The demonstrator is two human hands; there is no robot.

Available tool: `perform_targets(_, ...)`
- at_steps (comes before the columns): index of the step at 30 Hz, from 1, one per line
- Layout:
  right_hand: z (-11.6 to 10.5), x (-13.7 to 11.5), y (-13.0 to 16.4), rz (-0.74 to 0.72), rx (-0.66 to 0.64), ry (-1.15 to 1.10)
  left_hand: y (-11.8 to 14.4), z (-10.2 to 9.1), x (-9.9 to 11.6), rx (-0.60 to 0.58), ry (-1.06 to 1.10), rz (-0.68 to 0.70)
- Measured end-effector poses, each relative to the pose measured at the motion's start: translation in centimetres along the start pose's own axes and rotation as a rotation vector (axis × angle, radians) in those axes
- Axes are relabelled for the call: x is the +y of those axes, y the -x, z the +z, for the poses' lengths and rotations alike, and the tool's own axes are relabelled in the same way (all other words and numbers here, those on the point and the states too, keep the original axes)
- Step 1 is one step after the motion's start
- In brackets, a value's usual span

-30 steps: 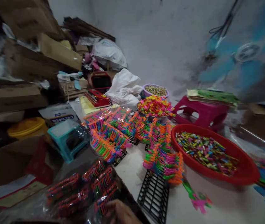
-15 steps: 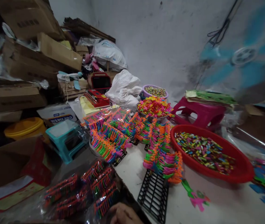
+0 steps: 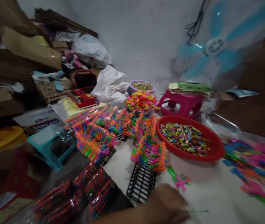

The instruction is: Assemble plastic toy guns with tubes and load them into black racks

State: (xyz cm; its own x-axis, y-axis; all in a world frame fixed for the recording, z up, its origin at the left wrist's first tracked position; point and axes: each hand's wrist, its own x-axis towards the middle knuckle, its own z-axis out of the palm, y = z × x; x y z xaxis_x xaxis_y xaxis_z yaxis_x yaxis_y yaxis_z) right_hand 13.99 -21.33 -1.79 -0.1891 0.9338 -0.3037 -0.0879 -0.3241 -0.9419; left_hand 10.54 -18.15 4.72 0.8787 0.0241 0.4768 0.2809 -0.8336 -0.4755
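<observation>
L hand (image 3: 169, 203) is blurred, can't tell if open or closed, nr the black rack (image 3: 141, 183) on the table (image 3: 204, 177). Toys (image 3: 149, 154) stand in rows on it, prob. to stay lined up; 1 loose toy (image 3: 180, 183) lies beside.

Left hand (image 3: 169, 203) motion-blurred; finger positions and any grip unreadable. Forearm (image 3: 127, 215) cut by the bottom edge. Loose plastic pieces (image 3: 255, 163), far right: smeared, cropped by the frame. Fan blades (image 3: 217, 20) blurred. Print on stuffed white bag (image 3: 92, 46) illegible. Yellow bucket (image 3: 3, 138) cropped at left.
</observation>
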Motion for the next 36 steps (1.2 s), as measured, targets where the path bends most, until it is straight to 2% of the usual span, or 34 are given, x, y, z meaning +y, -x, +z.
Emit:
perform_targets(1,-1.6,0.2,0.7,0.022,0.032,-0.006,1.2,0.6,-0.4,-0.037,0.061,-0.086)
perform_targets(2,-3.3,0.4,1.6,0.062,0.044,-0.024,2.4,1.2,-0.7,-0.16,0.217,-0.305)
perform_targets(3,-5.0,0.5,2.6,0.1,0.064,-0.041,3.7,1.7,-0.7,-0.251,0.345,-0.401)
perform_targets(5,-8.2,0.3,4.4,0.136,0.158,-0.055,6.0,2.4,-0.4,-0.426,0.475,-0.431)
perform_targets(7,-10.8,-0.2,5.5,0.12,0.314,-0.021,8.1,2.7,0.0,-0.523,0.489,-0.398)
perform_targets(9,-12.7,-0.7,5.8,0.055,0.464,0.065,9.9,2.5,0.3,-0.545,0.425,-0.4)
perform_targets(13,-14.3,-1.0,3.9,-0.109,0.568,0.313,13.0,1.2,-0.2,-0.492,0.286,-0.365)
perform_targets(17,-14.1,-0.9,0.0,-0.3,0.634,0.607,14.7,0.8,-0.5,-0.435,0.192,-0.395)
perform_targets(21,-13.0,-0.5,-3.1,-0.411,0.609,0.925,14.6,2.7,-0.3,-0.371,0.16,-0.437)
perform_targets(24,-13.0,0.2,-3.3,-0.457,0.618,1.032,14.6,4.6,-0.7,-0.357,0.207,-0.48)
perform_targets(27,-13.5,0.9,-1.6,-0.575,0.579,1.043,14.8,5.5,-1.2,-0.338,0.332,-0.567)
perform_targets(29,-13.2,0.8,0.1,-0.697,0.553,0.99,14.0,5.0,-1.1,-0.265,0.5,-0.71)
perform_targets(30,-12.8,0.6,0.8,-0.753,0.565,0.935,13.1,4.5,-0.9,-0.234,0.631,-0.829)
perform_targets(32,-11.1,-0.4,2.1,-0.828,0.612,0.788,10.2,3.2,-0.2,-0.199,1.002,-1.144)
perform_targets(33,-10.0,-1.1,2.6,-0.849,0.594,0.726,8.4,2.7,0.2,-0.195,1.244,-1.341)
perform_targets(34,-9.0,-2.0,2.8,-0.864,0.52,0.688,6.6,2.4,0.5,-0.164,1.517,-1.496)
perform_targets(36,-7.9,-3.9,2.7,-0.874,0.232,0.675,3.5,2.6,0.8,-0.1,1.63,-1.547)
